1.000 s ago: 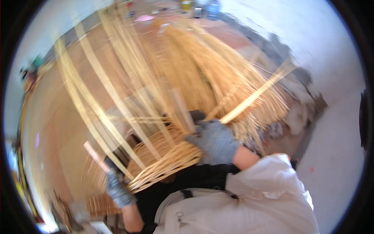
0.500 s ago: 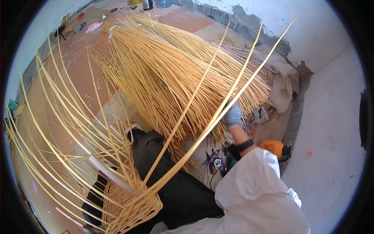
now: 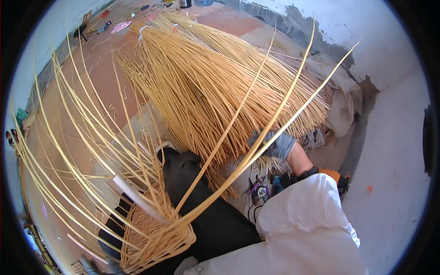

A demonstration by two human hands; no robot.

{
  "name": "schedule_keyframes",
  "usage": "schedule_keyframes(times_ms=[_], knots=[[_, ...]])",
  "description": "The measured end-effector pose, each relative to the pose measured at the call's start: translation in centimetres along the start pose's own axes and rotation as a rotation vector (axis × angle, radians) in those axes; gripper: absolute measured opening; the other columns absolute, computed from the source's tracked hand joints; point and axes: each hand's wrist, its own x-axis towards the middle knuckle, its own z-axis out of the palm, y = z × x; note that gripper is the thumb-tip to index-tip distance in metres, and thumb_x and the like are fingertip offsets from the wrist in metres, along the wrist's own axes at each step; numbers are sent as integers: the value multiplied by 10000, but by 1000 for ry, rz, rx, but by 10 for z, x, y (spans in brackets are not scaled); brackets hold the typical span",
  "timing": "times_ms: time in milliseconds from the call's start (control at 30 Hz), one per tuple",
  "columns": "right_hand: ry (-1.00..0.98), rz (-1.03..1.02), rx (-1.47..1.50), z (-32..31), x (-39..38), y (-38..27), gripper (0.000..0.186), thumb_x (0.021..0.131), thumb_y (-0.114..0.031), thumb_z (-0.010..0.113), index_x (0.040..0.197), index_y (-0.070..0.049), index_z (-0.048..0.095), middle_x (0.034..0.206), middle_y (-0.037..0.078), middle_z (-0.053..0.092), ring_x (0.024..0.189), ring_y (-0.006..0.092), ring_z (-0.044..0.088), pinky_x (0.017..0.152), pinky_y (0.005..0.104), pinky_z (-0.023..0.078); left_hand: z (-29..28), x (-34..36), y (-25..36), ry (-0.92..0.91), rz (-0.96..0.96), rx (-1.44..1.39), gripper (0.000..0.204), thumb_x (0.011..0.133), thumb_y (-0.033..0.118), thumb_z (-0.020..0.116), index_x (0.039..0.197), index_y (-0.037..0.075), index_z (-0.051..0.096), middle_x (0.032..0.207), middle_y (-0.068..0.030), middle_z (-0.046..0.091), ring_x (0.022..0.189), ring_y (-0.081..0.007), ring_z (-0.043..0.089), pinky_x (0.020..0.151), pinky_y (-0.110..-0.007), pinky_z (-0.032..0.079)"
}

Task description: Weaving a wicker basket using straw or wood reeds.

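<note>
Worn-camera view of a basket in the making. The broad brown floor (image 3: 98, 91) opens to the left and far side, leaving room there beyond the fanned stakes; the pale wall (image 3: 389, 160) closes off the right. Two large rod bundles (image 3: 206, 96) fill the centre, their spread ends reaching toward the right hand. The basket (image 3: 178, 240) sits lower left of centre, against the black-clad leg (image 3: 206, 201), its near side close to the lower edge of view. The right hand (image 3: 276, 145) works in a narrow space between the bundle ends and the white garment (image 3: 311, 229).

Compared with half a second earlier, the basket and bundles keep their arrangement, the left hand (image 3: 88, 266) has entered at the lower left rim, and the right hand has shifted leftward along the rod ends. One second ago both hands were at the basket.

The hands are wide apart, both in grey gloves; whether either grips anything cannot be told, the left being blurred and cut off. The bundles consist of slender tan rods gathered at a white tie (image 3: 142, 32). The basket is tightly woven, with long, curved, tapering stakes (image 3: 229, 180) and one thick pale rod (image 3: 137, 197).
</note>
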Motion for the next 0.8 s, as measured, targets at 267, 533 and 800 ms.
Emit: schedule_keyframes(times_ms=[267,533,800], knots=[[-183,190,-61,156,-105,61,393,700,-184,687,1028,-12,555,1015,106,571,905,224,555,800,330,452,175,-83,159,-1565,-694,-424,382,844,288,533,1104,8,523,884,-84,609,714,-130,569,622,-222,455],[-256,-20,-17,168,-104,94,321,793,-265,586,959,7,547,947,99,563,918,213,536,801,339,440,113,-97,106,-1888,78,182,310,801,277,572,1041,81,586,778,-42,626,765,-118,587,707,-240,464],[-633,-560,-261,238,-121,100,239,817,-178,565,976,-6,518,858,162,587,820,328,571,750,472,451,9,-47,-5,-936,-243,-152,201,640,100,717,833,74,664,708,-51,625,581,-146,586,558,-263,491]])
